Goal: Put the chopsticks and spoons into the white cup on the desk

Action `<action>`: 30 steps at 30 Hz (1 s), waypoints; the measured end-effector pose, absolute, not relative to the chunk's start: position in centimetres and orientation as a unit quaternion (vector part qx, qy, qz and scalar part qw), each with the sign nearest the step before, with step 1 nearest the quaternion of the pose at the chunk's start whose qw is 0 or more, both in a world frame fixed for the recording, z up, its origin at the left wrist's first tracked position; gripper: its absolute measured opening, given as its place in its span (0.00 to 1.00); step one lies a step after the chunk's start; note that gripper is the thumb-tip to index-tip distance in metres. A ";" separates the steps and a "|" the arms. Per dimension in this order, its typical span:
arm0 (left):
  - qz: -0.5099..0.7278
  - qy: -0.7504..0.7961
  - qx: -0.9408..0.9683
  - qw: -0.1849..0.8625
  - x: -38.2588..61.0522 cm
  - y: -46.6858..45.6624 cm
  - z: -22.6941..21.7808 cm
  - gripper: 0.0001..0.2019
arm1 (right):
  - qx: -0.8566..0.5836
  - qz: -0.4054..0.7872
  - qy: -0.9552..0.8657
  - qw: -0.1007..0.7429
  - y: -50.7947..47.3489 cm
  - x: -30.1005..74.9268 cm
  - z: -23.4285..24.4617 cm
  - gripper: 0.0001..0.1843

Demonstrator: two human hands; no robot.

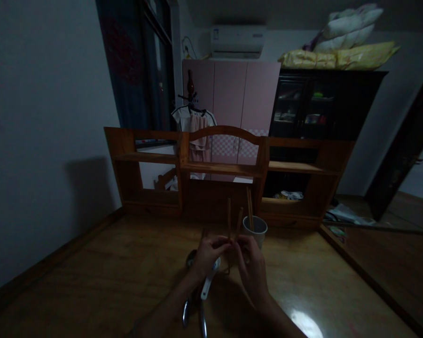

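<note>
My left hand (209, 253) pinches a wooden chopstick (229, 213) that stands upright above the table. Close against it, my right hand (253, 265) grips a second chopstick (239, 217), tilted slightly to the right. The fingertips of both hands meet around the sticks. Just behind my right hand stands a light-coloured cup (261, 228) with a pair of chopsticks (250, 206) leaning in it. Under my left forearm and wrist lie a white spoon (207, 286) and metal utensils with shiny handles (203, 319); their other ends are partly hidden.
A wooden table (127, 272) carries a low shelf rack (220, 167) along its back edge. A wall (49, 141) borders the left side. Behind the rack are a clothes stand with garments (197, 124), a pink wardrobe (229, 94) and a dark cabinet (324, 103). The room is dim.
</note>
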State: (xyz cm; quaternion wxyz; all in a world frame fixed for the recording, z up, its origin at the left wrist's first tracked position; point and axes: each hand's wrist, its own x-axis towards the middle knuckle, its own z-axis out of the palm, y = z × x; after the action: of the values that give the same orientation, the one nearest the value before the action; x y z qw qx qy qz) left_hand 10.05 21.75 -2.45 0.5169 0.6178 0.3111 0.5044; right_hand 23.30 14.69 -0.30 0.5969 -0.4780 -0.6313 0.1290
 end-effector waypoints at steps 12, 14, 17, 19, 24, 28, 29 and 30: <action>0.457 0.265 0.676 0.514 10.3 21.1 -2.7 0.15 | -0.488 0.129 -0.642 0.578 15.1 24.6 -0.3 0.08; 0.453 0.264 0.684 0.508 10.2 21.3 -2.8 0.15 | -0.487 0.130 -0.641 0.578 15.1 24.5 -0.3 0.08; 0.446 0.276 0.698 0.486 10.0 21.4 -2.7 0.14 | -0.486 0.130 -0.646 0.575 15.1 24.4 -0.2 0.08; 0.449 0.287 0.705 0.468 10.0 21.4 -2.7 0.13 | -0.485 0.122 -0.651 0.571 15.1 24.4 -0.1 0.08; 0.447 0.292 0.709 0.460 10.0 21.5 -3.0 0.14 | -0.483 0.109 -0.660 0.565 15.0 24.4 0.1 0.07; 0.428 0.289 0.712 0.475 9.9 21.6 -3.3 0.12 | -0.488 0.107 -0.653 0.569 14.9 24.3 -0.1 0.07; 0.420 0.286 0.716 0.479 9.9 21.7 -3.3 0.12 | -0.488 0.107 -0.652 0.570 14.9 24.3 -0.2 0.07; 0.412 0.283 0.719 0.483 9.9 21.7 -3.3 0.12 | -0.489 0.109 -0.651 0.570 14.9 24.2 -0.2 0.07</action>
State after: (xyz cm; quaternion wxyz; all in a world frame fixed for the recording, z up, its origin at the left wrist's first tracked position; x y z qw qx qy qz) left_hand 9.85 21.67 -3.29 0.4831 0.7190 0.2833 0.4116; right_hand 24.23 14.87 -0.16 0.5699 -0.4891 -0.6513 0.1086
